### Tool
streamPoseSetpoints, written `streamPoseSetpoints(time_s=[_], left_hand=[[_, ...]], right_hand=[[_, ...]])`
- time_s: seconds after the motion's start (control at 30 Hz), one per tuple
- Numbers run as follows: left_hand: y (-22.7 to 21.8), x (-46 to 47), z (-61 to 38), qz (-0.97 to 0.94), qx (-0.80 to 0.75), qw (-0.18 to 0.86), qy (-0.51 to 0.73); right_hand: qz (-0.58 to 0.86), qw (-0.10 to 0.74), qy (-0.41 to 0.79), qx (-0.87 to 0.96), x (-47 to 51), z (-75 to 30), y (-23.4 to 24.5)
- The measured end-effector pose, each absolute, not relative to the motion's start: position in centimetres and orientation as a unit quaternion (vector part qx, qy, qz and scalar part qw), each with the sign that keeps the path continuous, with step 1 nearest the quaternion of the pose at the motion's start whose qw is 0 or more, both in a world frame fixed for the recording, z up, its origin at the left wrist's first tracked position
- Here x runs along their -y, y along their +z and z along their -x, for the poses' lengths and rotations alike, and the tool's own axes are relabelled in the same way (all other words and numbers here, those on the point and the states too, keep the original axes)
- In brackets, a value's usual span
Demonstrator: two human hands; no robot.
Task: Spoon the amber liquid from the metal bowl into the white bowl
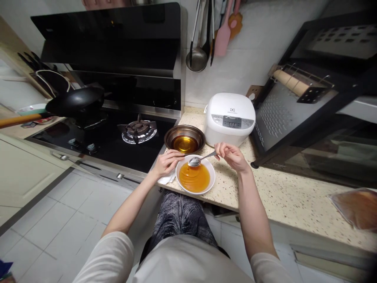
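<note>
My right hand (231, 156) grips the handle of a metal spoon (194, 161). The spoon's bowl is over the far side of a white bowl (213, 179), at the surface of the amber liquid (194, 179) in it. My left hand (168, 162) is at the white bowl's upper left rim, with its fingers stretched out and its thumb lower. Whether it presses on the rim is hard to make out. Just behind stands a metal basin (171, 136) with darker golden liquid in it. A white cloth (167, 178) lies partly under my left hand.
A white rice cooker (229, 118) stands behind my right hand. To the left are a gas burner (138, 129) and a black wok (76, 100) with a wooden handle. A dark rack (273, 129) stands at the right, near a wrapped brown packet (357, 206). Utensils hang above.
</note>
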State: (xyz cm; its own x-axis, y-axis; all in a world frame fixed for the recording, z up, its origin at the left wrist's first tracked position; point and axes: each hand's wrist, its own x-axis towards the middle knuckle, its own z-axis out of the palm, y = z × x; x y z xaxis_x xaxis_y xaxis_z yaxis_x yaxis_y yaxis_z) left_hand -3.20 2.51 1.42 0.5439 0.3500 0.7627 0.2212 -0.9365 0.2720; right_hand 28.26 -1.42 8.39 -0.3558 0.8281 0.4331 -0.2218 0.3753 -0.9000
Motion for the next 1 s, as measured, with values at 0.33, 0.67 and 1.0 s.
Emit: streamPoseSetpoints(time_s=[0.33,0.67,1.0], left_hand=[[1.3,-2.6,3.2,-0.876,-0.158,0.068,0.451],[1.6,-2.5,3.1,-0.877,-0.16,0.064,0.449],[1.6,-2.5,3.1,-0.875,-0.153,0.062,0.456]], right_hand=[[0.246,0.631,0.482,0.556,0.3,-27.7,8.1],[0.31,0.646,0.447,0.536,-2.1,-26.4,5.3],[0.335,0.606,0.447,0.566,-3.1,-24.8,3.0]])
